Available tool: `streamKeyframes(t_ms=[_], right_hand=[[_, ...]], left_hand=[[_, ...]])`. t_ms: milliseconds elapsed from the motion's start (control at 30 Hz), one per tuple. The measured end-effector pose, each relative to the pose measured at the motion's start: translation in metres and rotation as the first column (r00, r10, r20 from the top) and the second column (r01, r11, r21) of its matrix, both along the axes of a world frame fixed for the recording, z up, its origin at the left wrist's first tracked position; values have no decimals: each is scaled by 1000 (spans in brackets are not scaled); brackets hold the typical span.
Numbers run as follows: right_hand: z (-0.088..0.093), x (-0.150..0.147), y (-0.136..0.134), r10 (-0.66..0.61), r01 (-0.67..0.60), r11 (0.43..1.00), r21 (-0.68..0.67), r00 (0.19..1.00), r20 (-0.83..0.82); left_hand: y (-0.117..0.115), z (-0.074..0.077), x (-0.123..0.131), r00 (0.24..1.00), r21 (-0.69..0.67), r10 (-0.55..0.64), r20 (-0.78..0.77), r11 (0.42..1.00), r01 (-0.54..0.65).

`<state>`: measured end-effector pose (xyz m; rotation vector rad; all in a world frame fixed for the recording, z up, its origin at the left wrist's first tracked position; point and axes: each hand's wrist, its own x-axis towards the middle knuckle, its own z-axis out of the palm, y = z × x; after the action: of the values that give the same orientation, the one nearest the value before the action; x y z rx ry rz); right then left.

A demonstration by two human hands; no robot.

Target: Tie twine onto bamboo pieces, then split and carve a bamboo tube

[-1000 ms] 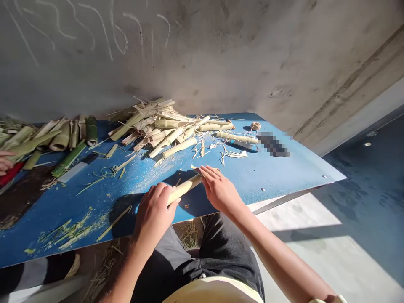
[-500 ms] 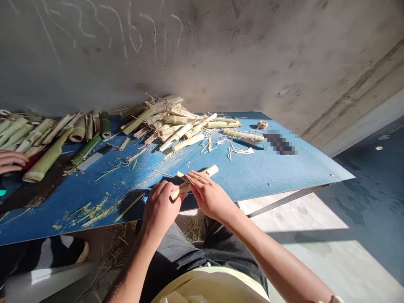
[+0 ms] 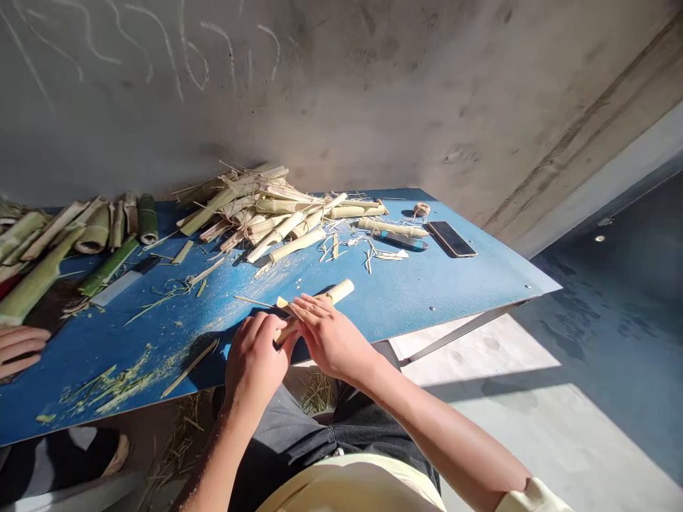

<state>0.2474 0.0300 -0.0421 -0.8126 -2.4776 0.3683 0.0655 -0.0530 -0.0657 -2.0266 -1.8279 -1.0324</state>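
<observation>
A pale peeled bamboo piece (image 3: 340, 291) lies slanted near the front edge of the blue table (image 3: 395, 302). My left hand (image 3: 256, 352) is closed around its lower left end. Across its middle lies my right hand (image 3: 329, 334), with the fingers pressed together over a thin pale strip or sheet (image 3: 282, 304) whose corner shows between the hands. What is under the right palm is hidden. A narrow sliver sticks out to the left of the fingers.
Behind the hands is a heap of split bamboo (image 3: 261, 213). A knife (image 3: 125, 281) and green bamboo tubes (image 3: 148, 219) lie left, near another person's hand (image 3: 21, 348). A phone (image 3: 452, 239), a blue-black tool (image 3: 403, 240) and a twine ball (image 3: 421, 209) are at right.
The view has shifted right, so the table things sit further left in it. My hands keep hold of the bamboo. The other person's hand is lower and nearer the table's front edge.
</observation>
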Motion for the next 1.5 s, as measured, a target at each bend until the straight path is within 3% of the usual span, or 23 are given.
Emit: streamKeyframes(t_ms=[67, 200, 333, 367, 500, 533, 633, 767, 900, 933, 1000, 1133, 1200, 1267, 1333, 1400, 1500], right_hand=[[-2, 1, -1, 65, -65, 998, -6, 998, 5], [-5, 8, 0, -207, 207, 978, 1, 978, -9], [-1, 11, 5, 105, -105, 994, 9, 994, 7], [1, 12, 8, 105, -105, 994, 0, 994, 37], [3, 13, 16, -188, 188, 982, 10, 977, 100], [1, 13, 15, -165, 164, 986, 19, 983, 76], [-5, 13, 10, 74, -74, 997, 17, 997, 13], [4, 36, 23, -10, 11, 999, -34, 999, 38], [31, 76, 49, 137, -132, 990, -47, 981, 139], [38, 85, 58, 99, -97, 995, -23, 979, 178], [52, 99, 85, -158, 129, 984, 126, 953, 258], [74, 102, 167, -446, 395, 878, 271, 880, 164], [82, 94, 209, -524, 466, 833, 297, 837, 158], [86, 88, 239, -507, 442, 854, 275, 827, 243], [85, 92, 251, -491, 428, 869, 250, 813, 314], [78, 106, 247, -519, 457, 854, 249, 780, 349], [61, 138, 229, -551, 494, 834, 245, 731, 403]], left_hand=[[0, -2, -1, 1000, 21, -12, -5, 1000, 12], [3, -2, -2, 999, 55, -43, -31, 997, 44], [9, 3, -1, 989, 73, -45, -139, 996, 56], [10, 3, -1, 988, 72, -54, -142, 995, 65], [15, 1, 0, 993, 62, -70, -90, 995, 76], [15, 0, 0, 994, 68, -61, -87, 995, 67], [15, -5, -1, 997, 77, -10, -74, 997, 16], [14, -9, -3, 1000, 6, -28, -5, 1000, 28], [14, -9, -4, 997, -23, -67, 36, 997, 68], [13, -8, -3, 996, -27, -74, 44, 997, 76], [11, -5, -2, 995, -38, -76, 60, 996, 79], [8, 0, 2, 995, -41, -54, 88, 997, 58], [9, 1, 3, 994, -36, -47, 100, 998, 51], [10, -1, 3, 991, -38, -41, 125, 998, 46], [10, -2, 2, 984, -39, -24, 175, 999, 31], [7, -1, -2, 969, -54, 11, 246, 999, 3], [-1, 17, -15, 932, -134, 78, 354, 990, -32]])
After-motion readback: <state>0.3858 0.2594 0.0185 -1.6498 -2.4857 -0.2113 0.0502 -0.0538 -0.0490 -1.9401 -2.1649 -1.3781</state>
